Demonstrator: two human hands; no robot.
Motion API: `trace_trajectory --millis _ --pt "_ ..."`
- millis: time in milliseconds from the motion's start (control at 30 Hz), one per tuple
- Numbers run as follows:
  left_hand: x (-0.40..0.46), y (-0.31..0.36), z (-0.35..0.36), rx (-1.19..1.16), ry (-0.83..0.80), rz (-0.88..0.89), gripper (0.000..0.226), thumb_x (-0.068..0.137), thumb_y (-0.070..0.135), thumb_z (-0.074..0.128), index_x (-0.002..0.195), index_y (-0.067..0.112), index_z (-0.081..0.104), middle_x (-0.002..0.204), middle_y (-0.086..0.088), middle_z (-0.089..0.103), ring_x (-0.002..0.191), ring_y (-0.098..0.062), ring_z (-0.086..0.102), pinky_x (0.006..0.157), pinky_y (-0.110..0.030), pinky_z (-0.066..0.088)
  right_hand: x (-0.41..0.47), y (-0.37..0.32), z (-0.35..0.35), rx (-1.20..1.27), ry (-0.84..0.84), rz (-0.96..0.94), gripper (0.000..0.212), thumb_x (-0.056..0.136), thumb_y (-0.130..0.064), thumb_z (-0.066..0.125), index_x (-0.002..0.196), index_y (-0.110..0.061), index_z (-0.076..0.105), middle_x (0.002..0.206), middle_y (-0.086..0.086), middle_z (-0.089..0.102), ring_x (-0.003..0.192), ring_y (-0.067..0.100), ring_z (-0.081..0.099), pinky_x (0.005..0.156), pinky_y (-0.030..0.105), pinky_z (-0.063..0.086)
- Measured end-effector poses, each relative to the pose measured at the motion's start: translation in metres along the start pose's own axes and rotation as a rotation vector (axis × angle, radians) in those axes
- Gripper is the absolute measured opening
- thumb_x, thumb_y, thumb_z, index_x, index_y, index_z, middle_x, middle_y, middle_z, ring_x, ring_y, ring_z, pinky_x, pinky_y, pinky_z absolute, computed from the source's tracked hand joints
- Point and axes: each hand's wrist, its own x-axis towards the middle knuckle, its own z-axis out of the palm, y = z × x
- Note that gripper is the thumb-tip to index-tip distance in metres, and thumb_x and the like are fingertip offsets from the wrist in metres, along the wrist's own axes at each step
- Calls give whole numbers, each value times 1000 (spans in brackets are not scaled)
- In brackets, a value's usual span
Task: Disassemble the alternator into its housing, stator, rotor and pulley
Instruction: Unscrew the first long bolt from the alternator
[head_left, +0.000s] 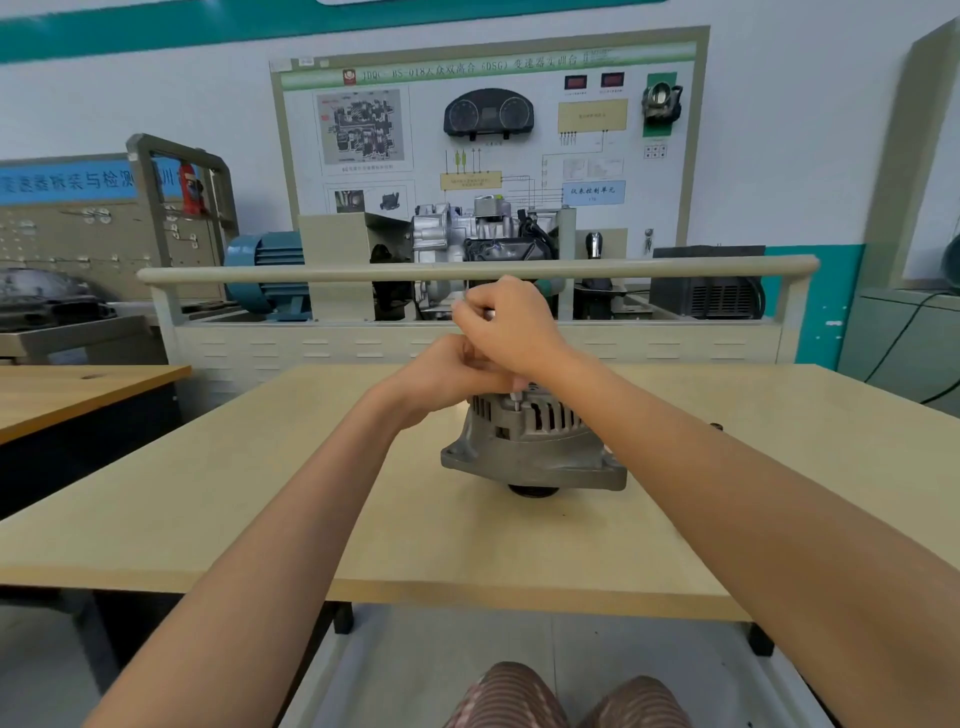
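The grey cast alternator (530, 447) stands on the wooden table (467, 535) with its black pulley (532, 490) underneath, facing down. Its slotted housing faces me. My right hand (511, 327) grips a slim metal tool (488, 313) held upright, whose tip (515, 400) meets the top of the housing. My left hand (447, 371) is curled just below the right one, on top of the alternator, around the tool's lower part. The upper face of the alternator is hidden behind both hands.
A small dark part (717, 427) lies at the table's right edge. Behind the table stands a training bench with a rail (467, 271), a gearbox (467, 244) and a blue motor (267, 270). Another table (78, 389) is at the left.
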Motion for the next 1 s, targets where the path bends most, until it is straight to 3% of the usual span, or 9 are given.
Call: trace_trajectory --millis 133,233,333,400,533,667,767,867,1000 --pt "-1 0 -3 -28 -50 -4 12 85 3 69 85 15 69 77 10 73 83 -1 68 81 -14 50 4 1 3 101 24 17 50 90 -15 51 45 -17 27 41 -7 25 45 7 28 55 26 26" --pt "-1 2 -2 -20 -1 13 12 82 1 72 90 10 70 79 5 72 83 -5 68 79 -18 52 4 0 3 65 25 21 49 91 -16 49 46 -16 30 42 -5 28 47 8 30 55 28 28" --pt "1 4 -1 17 57 41 31 77 -2 74 106 3 65 95 -9 70 93 -17 66 83 -31 55 -2 -6 4 -230 95 -8 43 93 -22 45 50 -16 43 48 -2 40 58 15 39 66 34 40" --pt "3 3 -1 38 70 42 27 77 -2 73 100 10 64 90 -5 69 87 -13 64 73 -24 55 -3 -11 8 -555 121 26 39 93 -29 39 62 -13 55 60 3 49 68 22 47 70 35 36" --pt "6 4 5 74 115 -4 24 77 -2 72 72 19 61 63 11 64 56 8 59 49 -8 43 5 -13 3 -794 -9 245 38 93 -28 38 59 -12 42 56 1 39 55 17 39 58 29 28" --pt "8 5 9 121 102 -34 23 78 2 72 62 17 65 58 9 66 60 -2 62 58 -13 50 6 -15 -5 -896 -145 252 13 86 -6 52 76 -14 50 58 0 37 57 19 43 48 24 28" --pt "8 3 7 95 85 -45 20 79 3 72 65 17 68 56 14 66 55 7 60 53 -6 44 7 -16 -7 -923 -166 162 14 87 -5 52 77 -15 49 58 0 36 59 19 43 46 25 24" --pt "5 0 4 53 43 -39 6 82 10 73 79 15 73 68 14 71 66 9 64 60 -4 45 7 -11 -11 -826 -146 64 15 91 -11 48 76 -14 45 60 0 37 60 20 43 50 27 29" --pt "4 -1 2 40 -11 -45 13 84 17 73 87 4 73 77 6 71 78 0 64 76 -12 47 9 5 -14 -377 -187 24 39 91 -20 48 56 -14 33 54 -1 34 56 17 38 61 31 39"
